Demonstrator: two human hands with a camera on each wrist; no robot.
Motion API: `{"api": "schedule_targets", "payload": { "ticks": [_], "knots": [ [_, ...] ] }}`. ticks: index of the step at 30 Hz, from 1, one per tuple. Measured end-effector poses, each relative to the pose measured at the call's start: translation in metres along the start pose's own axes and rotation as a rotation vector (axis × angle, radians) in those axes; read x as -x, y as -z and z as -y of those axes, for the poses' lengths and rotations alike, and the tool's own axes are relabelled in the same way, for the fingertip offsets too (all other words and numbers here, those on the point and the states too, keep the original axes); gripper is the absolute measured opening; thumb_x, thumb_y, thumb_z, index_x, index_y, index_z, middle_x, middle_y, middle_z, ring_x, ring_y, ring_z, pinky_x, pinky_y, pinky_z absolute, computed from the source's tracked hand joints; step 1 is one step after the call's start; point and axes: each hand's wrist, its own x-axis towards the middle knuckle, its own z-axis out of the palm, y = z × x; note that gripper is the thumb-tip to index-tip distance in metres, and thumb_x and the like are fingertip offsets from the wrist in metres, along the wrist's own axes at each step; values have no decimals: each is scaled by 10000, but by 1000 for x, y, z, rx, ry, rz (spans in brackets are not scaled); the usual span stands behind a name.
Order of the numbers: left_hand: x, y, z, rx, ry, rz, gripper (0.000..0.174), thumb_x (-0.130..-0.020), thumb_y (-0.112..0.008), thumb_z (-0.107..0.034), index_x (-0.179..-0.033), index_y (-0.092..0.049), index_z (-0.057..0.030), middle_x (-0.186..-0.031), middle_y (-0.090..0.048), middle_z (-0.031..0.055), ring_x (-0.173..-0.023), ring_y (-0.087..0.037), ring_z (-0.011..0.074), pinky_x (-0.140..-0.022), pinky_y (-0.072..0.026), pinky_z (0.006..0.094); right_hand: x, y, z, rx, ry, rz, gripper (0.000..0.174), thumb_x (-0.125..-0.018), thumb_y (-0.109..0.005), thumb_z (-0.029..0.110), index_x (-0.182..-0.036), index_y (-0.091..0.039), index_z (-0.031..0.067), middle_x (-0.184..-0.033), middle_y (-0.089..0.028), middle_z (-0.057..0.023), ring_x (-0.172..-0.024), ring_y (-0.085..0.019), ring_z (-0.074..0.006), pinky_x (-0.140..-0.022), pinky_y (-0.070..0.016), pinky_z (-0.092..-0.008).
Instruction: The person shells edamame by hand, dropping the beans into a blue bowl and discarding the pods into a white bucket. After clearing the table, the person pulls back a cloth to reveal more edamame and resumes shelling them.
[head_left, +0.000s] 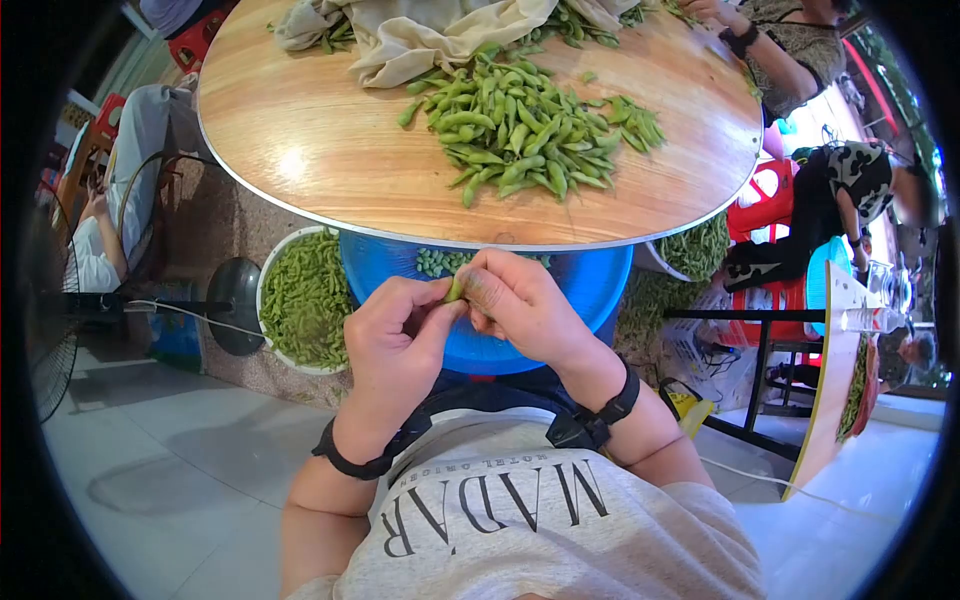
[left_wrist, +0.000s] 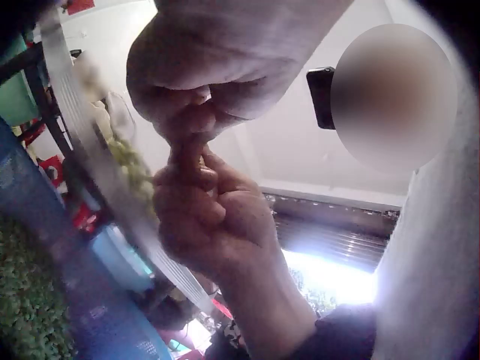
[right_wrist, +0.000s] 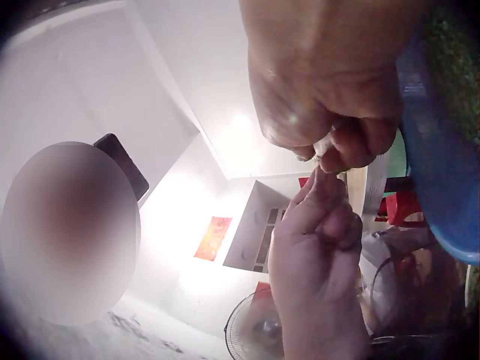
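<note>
Both hands meet over the blue basin point(head_left: 375, 268), in front of the table edge. A green pod point(head_left: 456, 290) is pinched between the left hand point(head_left: 392, 335) and the right hand point(head_left: 530, 310), mostly covered by the fingertips. In the left wrist view the left hand point(left_wrist: 217, 67) is above and the right hand point(left_wrist: 225, 225) below, fingertips touching. The right wrist view has the right hand point(right_wrist: 326, 90) over the left hand point(right_wrist: 319, 262), a pale bit of pod point(right_wrist: 324, 144) showing between them. Shelled green beans point(head_left: 436, 263) lie in the basin.
A heap of pods point(head_left: 520, 130) and a beige cloth point(head_left: 420, 40) lie on the wooden table point(head_left: 300, 120). A white tub of empty-looking pods point(head_left: 305, 300) stands at the left, beside a fan point(head_left: 60, 310). Other people sit left and right; a wooden board point(head_left: 830, 380) stands at the right.
</note>
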Motion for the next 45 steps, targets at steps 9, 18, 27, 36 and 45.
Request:
{"api": "schedule_targets", "payload": {
  "ticks": [9,18,27,36,45],
  "knots": [
    [-13,15,16,825,585,231,89,-787,-615,-48,-848,-609,16,-665,-596,78,-456,-477,83,-396,-330,184,5,6,-7,344,254,-4,158,-863,-523,132,-790,-480,-1,-575,-486,-60,-535,-452,-116,-490,-380,-276],
    [-7,11,7,461,480,172,64,-809,-581,-48,-826,-600,11,-652,-590,68,-466,-511,85,-409,-369,182,7,20,7,442,61,-48,153,-761,-650,119,-813,-551,15,-663,-549,-34,-623,-491,-83,-565,-407,-239],
    [-7,3,-1,459,539,354,124,-853,-517,-96,-840,-581,9,-686,-606,71,-516,-574,119,-424,-399,194,8,28,2,357,101,69,165,-722,-657,129,-809,-572,18,-643,-548,-29,-607,-493,-84,-549,-409,-233],
    [-8,-10,-4,0,249,301,50,-799,-586,-16,-836,-607,11,-650,-572,28,-483,-499,53,-449,-402,181,9,41,-4,170,-128,-12,154,-739,-568,77,-857,-610,-13,-697,-615,-41,-630,-557,-85,-577,-453,-240],
    [-52,89,-36,-1009,26,254,367,-584,-714,-10,-940,-631,-40,-860,-529,77,-573,-510,125,-508,-433,242,20,78,-58,860,215,-195,289,-705,-653,177,-957,-627,39,-771,-618,-166,-733,-593,-341,-676,-484,-371]
  ]
}}
